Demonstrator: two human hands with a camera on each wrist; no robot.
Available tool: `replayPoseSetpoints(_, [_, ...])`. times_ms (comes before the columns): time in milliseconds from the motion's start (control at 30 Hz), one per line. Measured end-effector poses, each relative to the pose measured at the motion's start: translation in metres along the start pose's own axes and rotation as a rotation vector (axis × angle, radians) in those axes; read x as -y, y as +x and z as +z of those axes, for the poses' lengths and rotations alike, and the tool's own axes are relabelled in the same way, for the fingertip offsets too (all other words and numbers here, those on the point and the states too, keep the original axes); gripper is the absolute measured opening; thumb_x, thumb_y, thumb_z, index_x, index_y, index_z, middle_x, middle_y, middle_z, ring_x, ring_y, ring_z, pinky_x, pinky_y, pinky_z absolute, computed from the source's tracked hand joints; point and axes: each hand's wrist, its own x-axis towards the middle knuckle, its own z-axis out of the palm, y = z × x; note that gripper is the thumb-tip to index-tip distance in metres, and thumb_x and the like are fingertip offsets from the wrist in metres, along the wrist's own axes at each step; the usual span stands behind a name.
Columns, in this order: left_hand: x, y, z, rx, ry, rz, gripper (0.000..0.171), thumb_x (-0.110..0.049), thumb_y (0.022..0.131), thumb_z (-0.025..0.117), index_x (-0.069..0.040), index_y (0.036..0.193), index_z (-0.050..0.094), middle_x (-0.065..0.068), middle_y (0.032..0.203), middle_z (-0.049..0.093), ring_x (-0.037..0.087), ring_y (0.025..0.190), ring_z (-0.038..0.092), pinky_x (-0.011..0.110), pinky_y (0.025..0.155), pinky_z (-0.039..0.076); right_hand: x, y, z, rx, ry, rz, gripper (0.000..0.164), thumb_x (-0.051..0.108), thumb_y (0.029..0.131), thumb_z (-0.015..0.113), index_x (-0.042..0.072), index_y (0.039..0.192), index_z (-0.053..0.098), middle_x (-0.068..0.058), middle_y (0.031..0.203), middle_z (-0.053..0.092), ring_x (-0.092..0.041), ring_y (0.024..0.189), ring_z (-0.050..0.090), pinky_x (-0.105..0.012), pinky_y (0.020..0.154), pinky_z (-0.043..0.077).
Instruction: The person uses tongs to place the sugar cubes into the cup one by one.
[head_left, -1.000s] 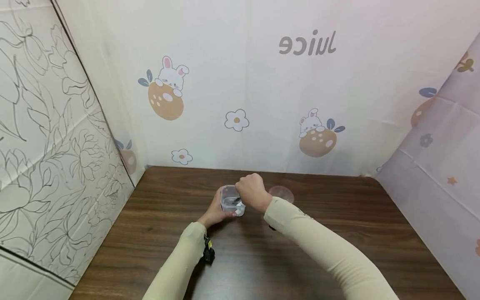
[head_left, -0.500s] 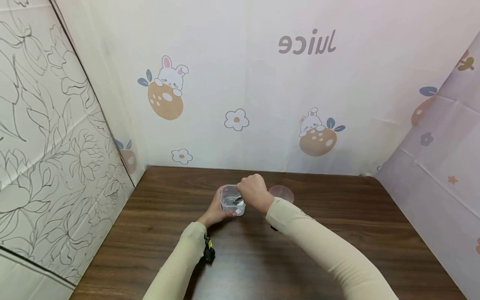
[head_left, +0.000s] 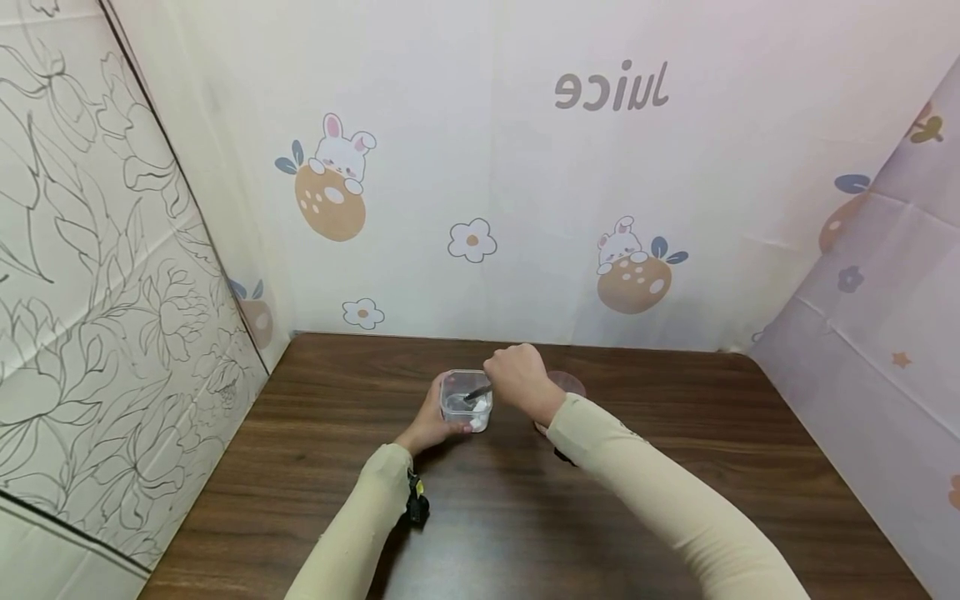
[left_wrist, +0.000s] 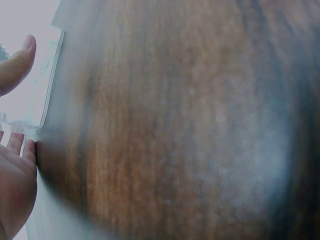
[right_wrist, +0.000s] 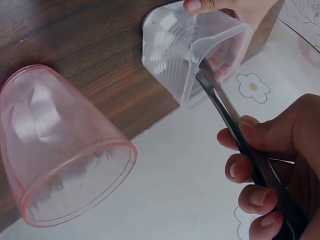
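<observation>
- The clear square container (right_wrist: 162,55) sits near the far edge of the table, its open mouth facing up.
- Something white lies inside it, at the side toward my right; I cannot make out what it is.
- My left hand (head_left: 432,419) holds the container from the left, thumb on the near side and fingers curled round the far side.
- The dark tweezers (right_wrist: 226,116) slant down into the container's mouth; I can't tell whether the tips touch anything.
- My right hand (head_left: 519,379) is wrapped round the tweezers, the fingers clamped on them with the thumb along one arm.
- Just right of the container, a see-through pink cup (right_wrist: 65,125) stands upright, partly hidden behind my right wrist in the head view.
- Under it all is the brown wood-grain table (head_left: 480,525).
- Pale sleeves (head_left: 667,500) cover my forearms, and a black device (head_left: 417,504) is strapped at my left wrist.
- Behind the table hangs a white cloth (head_left: 525,175) printed with rabbits, orange fruit, flowers and a mirrored "Juice".
</observation>
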Motion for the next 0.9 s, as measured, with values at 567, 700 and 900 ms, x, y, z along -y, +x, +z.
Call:
replayPoseSetpoints(567, [0.03,0.009,0.003,-0.035,0.054,-0.052,0.105,0.008,0.059,0.084,-0.003,0.144,0.023,0.026,0.14,0.036,0.041,0.127,0.035,0.051,0.108,0.022,-0.028,-0.02,-0.012,-0.111,0.113,-0.002,0.035,0.022,0.074,0.08,0.016,0.052,0.052,0.006,0.049,0.029,-0.01,0.049,0.022,-0.024,0.039,0.024])
replayPoseSetpoints(700, [0.029,0.009,0.003,-0.035,0.06,-0.057,0.105,0.008,0.058,0.084,-0.002,0.143,0.023,0.027,0.139,0.036,0.042,0.126,0.037,0.051,0.108,0.023,-0.034,-0.026,-0.016,-0.117,0.146,0.009,0.032,0.035,0.066,0.086,0.016,0.057,0.061,0.007,0.048,0.04,-0.01,0.048,0.026,-0.026,0.038,0.033])
replayPoseSetpoints(900, [0.019,0.006,0.003,-0.031,0.068,-0.062,0.105,0.01,0.058,0.083,0.0,0.143,0.022,0.029,0.138,0.035,0.045,0.125,0.036,0.054,0.107,0.023,-0.043,-0.035,-0.023,-0.155,0.167,0.019,0.033,0.025,0.07,0.081,0.016,0.053,0.054,0.007,0.047,0.035,-0.01,0.047,0.026,-0.027,0.037,0.031])
